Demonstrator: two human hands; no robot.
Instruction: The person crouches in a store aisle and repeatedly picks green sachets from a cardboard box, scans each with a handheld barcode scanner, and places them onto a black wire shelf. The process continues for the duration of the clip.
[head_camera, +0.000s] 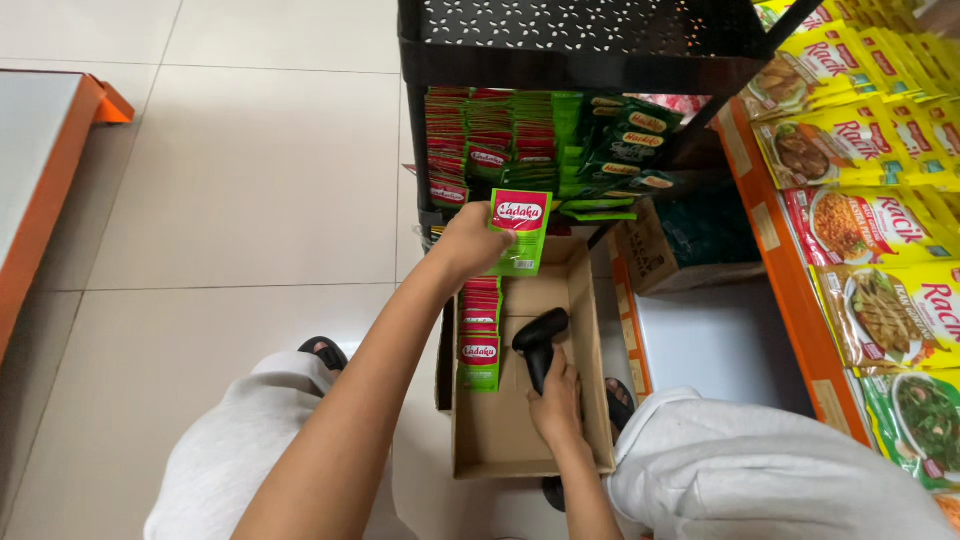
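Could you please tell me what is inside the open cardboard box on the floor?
A row of red-and-green sachets stands along the left wall of the cardboard box. The right hand and black scanner cover some floor.

Bright, even overhead light; soft glare on the floor tiles (250, 170) at 10 o'clock, shadow pooled under the black rack (590, 45). Sharp centre. Wide-angle stretch bends the yellow seasoning packets (860, 130) at 2 o'clock.

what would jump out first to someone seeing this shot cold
The green and red sachet held up in the left hand at centre, before a black rack packed with more. Below, the right hand has its grip on a black handheld scanner over an open cardboard box. Yellow packets line the right.
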